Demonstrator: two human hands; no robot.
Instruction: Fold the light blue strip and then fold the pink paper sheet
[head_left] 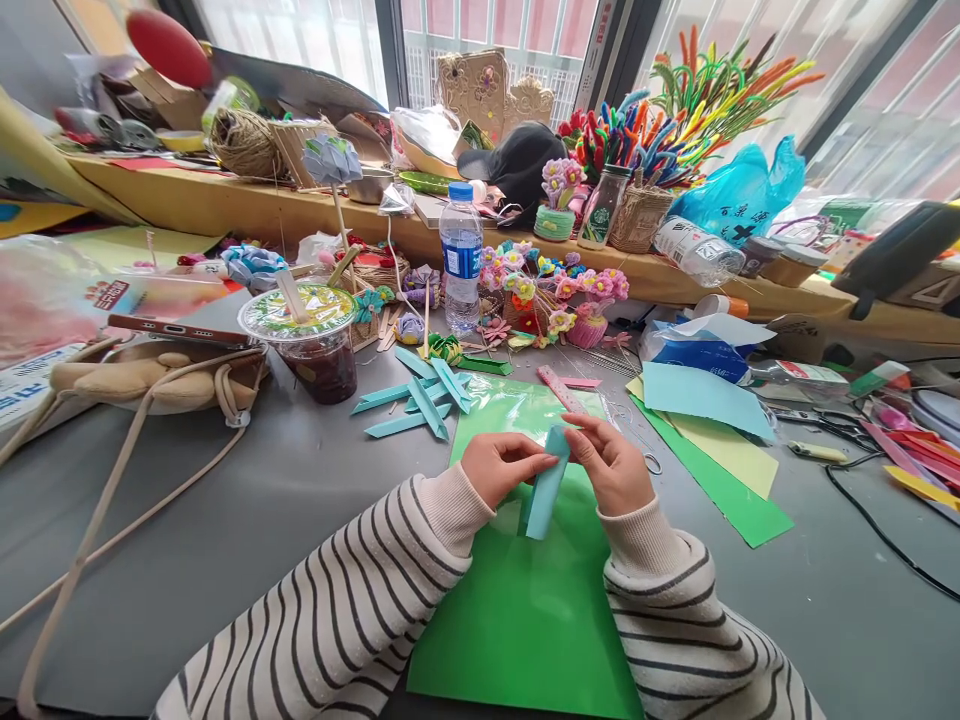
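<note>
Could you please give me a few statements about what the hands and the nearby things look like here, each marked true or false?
1. Both hands, left hand and right hand, pinch a light blue paper strip. True.
2. The strip is held over a red sheet. False: a green sheet lies under it.
3. More folded blue strips lie on the table beyond the hands. True.
4. The water bottle lies on its side. False: it stands upright.
5. The plastic cup stands to the left of the bottle. True.
</note>
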